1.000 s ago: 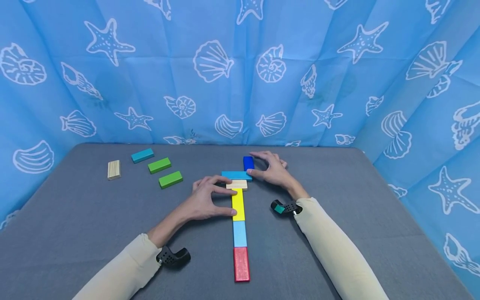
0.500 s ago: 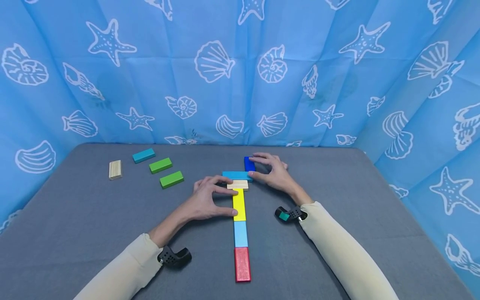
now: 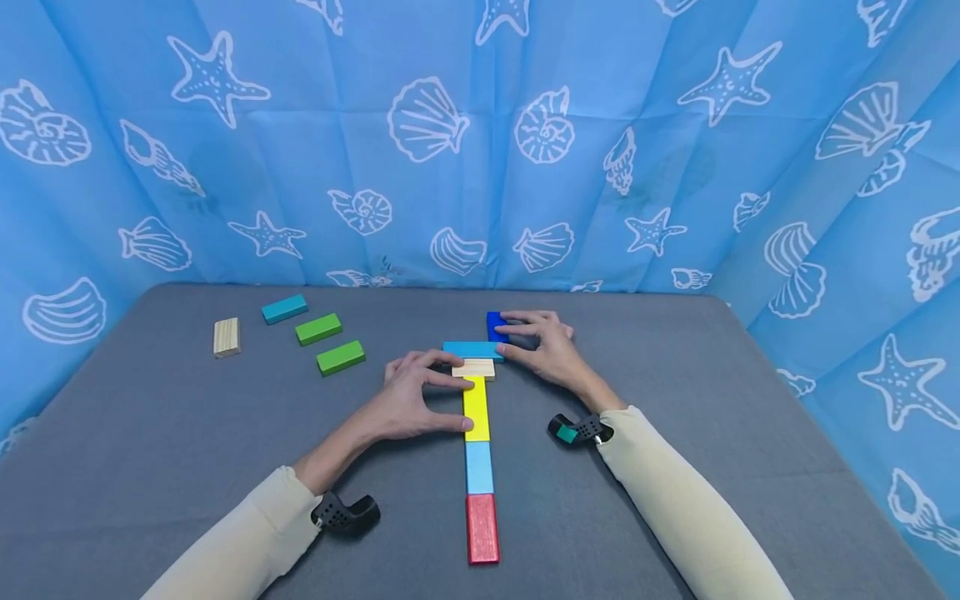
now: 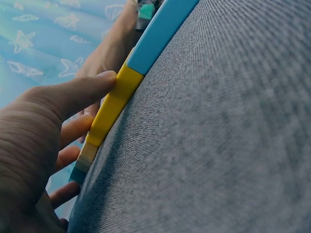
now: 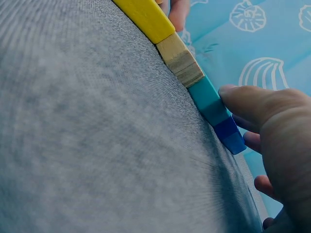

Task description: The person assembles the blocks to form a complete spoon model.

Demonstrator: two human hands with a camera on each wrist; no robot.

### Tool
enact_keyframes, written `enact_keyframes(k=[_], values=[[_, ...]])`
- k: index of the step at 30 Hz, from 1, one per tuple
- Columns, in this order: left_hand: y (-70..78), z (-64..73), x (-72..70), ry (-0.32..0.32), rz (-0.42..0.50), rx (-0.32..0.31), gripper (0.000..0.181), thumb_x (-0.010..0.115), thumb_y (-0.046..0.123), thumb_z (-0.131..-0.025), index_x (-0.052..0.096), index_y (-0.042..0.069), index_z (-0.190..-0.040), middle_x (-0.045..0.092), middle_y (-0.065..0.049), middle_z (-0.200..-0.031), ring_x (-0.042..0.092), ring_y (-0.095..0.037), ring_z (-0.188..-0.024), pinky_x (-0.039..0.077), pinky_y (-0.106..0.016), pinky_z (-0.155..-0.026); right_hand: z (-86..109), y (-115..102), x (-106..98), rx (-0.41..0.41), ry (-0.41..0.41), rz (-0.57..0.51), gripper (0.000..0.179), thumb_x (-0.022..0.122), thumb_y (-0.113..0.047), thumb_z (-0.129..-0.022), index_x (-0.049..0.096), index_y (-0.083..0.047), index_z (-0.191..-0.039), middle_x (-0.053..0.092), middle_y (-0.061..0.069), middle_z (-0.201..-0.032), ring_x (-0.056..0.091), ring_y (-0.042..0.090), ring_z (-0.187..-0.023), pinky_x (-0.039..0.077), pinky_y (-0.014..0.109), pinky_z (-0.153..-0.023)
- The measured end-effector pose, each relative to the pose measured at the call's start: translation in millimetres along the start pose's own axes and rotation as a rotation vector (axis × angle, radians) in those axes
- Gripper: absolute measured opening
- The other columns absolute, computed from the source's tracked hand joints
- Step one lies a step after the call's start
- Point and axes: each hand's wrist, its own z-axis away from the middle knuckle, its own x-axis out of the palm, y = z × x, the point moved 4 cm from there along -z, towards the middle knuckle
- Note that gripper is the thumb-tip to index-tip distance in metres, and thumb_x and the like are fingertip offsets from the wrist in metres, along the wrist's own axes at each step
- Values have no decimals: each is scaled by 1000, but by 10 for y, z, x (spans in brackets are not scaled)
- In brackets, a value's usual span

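Observation:
A line of flat blocks lies on the grey table: a red block, a light blue block, a yellow block, then a crosswise natural wood block and a crosswise teal block. A dark blue block adjoins the teal one's right end at the back. My left hand rests thumb and index fingertips on the yellow block, another fingertip by the wood block. My right hand has its thumb at the teal block's right end; its fingers touch the dark blue block, partly covering it.
On the left of the grey table lie another wood block, another teal block and two green blocks, a farther green block and a nearer green block. A blue seashell curtain hangs behind the table.
My right hand's fingers have come down lower over the dark blue block, and its wrist has shifted slightly right and nearer. My left hand stays on the yellow block; the blocks look unmoved.

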Motion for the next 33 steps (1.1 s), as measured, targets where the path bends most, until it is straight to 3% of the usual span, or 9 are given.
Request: enact_keyframes(k=[25,33], values=[[57,15,-32,9,-3,26,51,84,51,-78,76,28,-122,52,3,-144,31,-30,-138,14,-64,-108,20,-38,-16,11,-14,-6,40,74,-28,-95,69,-11,-131,54,9,-149,38,37,-134,11,68,-105],[74,9,-214,53,-3,46,51,83,46,-82,74,24,-127,53,-2,-143,33,-33,-139,16,-66,-108,14,-18,-2,12,-9,-8,39,74,-28,-95,70,-12,-131,54,8,-148,38,36,-134,10,68,-105]])
